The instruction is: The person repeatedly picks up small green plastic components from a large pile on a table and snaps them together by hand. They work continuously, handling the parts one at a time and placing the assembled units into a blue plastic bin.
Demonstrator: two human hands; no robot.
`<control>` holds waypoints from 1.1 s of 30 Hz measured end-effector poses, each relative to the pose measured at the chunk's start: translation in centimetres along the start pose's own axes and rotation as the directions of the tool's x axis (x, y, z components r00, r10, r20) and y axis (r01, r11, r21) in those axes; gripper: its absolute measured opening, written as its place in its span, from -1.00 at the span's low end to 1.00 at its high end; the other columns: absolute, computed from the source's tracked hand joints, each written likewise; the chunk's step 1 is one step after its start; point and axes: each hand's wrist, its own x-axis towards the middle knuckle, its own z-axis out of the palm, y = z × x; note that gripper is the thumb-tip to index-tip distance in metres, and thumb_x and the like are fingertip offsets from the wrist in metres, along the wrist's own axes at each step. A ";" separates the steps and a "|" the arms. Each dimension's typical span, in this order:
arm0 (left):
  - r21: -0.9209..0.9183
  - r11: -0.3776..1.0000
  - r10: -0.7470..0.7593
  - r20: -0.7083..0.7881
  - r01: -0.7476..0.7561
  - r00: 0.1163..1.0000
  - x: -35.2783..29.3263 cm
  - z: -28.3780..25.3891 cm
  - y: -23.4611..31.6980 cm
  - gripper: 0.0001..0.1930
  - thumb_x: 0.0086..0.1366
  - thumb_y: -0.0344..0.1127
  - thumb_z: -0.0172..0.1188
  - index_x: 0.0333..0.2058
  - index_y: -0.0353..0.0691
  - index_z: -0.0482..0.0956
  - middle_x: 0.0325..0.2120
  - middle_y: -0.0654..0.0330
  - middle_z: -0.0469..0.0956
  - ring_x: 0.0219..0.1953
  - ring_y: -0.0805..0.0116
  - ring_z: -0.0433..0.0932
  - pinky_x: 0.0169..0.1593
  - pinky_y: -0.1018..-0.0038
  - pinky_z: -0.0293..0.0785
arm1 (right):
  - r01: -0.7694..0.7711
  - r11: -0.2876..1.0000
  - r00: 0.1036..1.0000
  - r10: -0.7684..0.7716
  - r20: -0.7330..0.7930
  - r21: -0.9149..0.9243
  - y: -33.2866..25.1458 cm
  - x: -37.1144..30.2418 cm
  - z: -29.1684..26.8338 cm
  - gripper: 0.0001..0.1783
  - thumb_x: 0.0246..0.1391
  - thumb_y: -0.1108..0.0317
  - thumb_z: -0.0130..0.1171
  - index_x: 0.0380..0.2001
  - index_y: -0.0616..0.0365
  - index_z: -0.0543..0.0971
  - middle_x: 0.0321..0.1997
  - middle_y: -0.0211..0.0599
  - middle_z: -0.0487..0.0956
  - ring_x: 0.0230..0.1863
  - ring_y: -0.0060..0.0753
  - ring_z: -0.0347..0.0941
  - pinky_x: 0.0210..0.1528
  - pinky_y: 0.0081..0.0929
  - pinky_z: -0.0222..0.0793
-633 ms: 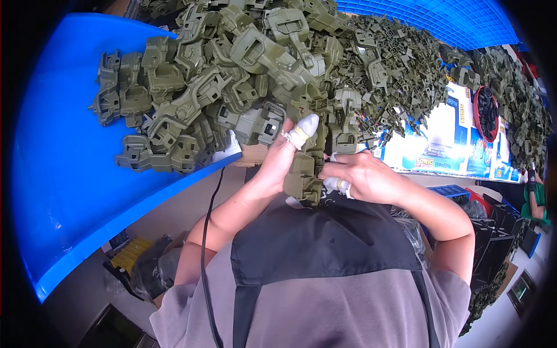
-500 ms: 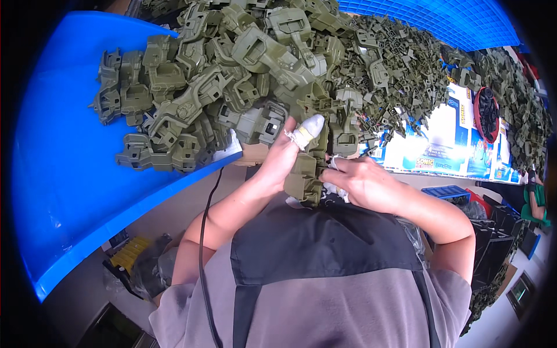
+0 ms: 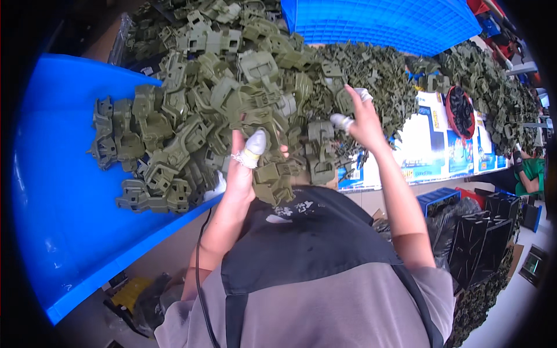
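My left hand (image 3: 242, 171), its thumb wrapped in white, is closed round a long olive-green moulded plastic part (image 3: 271, 184) in front of my apron. The part looks like a toy vehicle body with cut-outs; its upper end blends into the pile behind it. My right hand (image 3: 366, 124) reaches forward past another large green part (image 3: 320, 152), toward the heap of small green plastic pieces (image 3: 383, 81). Its thumb and a finger carry white wraps. The fingers are spread, and nothing shows between them.
A big pile of green moulded parts (image 3: 168, 139) rests on a blue tray (image 3: 64, 191) at left. Behind stands a blue crate (image 3: 377, 26). A red bowl of dark pieces (image 3: 460, 113) sits at right. Black crates (image 3: 481, 238) stand lower right; a person in green (image 3: 528, 177) is beyond.
My right hand has left the held part and moved forward and up, its fingers opening. My left hand still holds the part, now farther left in view. The whole view has shifted.
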 end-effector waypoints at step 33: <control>0.306 0.837 0.487 -0.035 -0.454 0.873 -0.1 0.8 -1.0 -0.57 0.11 -0.49 0.12 -0.01 -0.25 0.31 -0.16 0.15 0.47 -0.20 0.33 0.52 -0.09 0.39 0.48 | -0.712 -0.366 0.682 -0.154 0.715 0.600 -10.7 -7.5 1.1 -0.16 -0.05 0.37 0.15 0.26 0.11 -0.03 0.31 -0.16 0.04 0.06 -0.48 0.24 0.03 -0.58 0.24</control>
